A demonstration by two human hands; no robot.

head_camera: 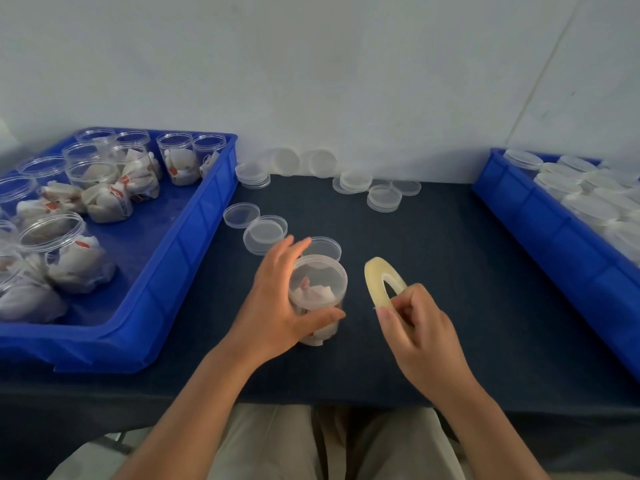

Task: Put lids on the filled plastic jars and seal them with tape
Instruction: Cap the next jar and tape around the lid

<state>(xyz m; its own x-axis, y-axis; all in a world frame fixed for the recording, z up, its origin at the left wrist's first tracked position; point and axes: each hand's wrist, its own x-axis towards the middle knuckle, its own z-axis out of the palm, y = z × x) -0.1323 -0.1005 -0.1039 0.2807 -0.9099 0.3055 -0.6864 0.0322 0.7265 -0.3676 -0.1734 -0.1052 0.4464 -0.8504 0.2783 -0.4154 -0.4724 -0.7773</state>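
Observation:
A clear plastic jar filled with white packets stands on the dark table, with a clear lid on top. My left hand grips the jar from its left side, thumb across the front. To the right, my right hand pinches the near edge of a pale yellow roll of tape and holds it upright just above the table, apart from the jar. Loose clear lids lie behind the jar.
A blue tray at the left holds several open filled jars. Another blue tray at the right holds several lidded jars. More lids lie along the white wall at the table's back edge.

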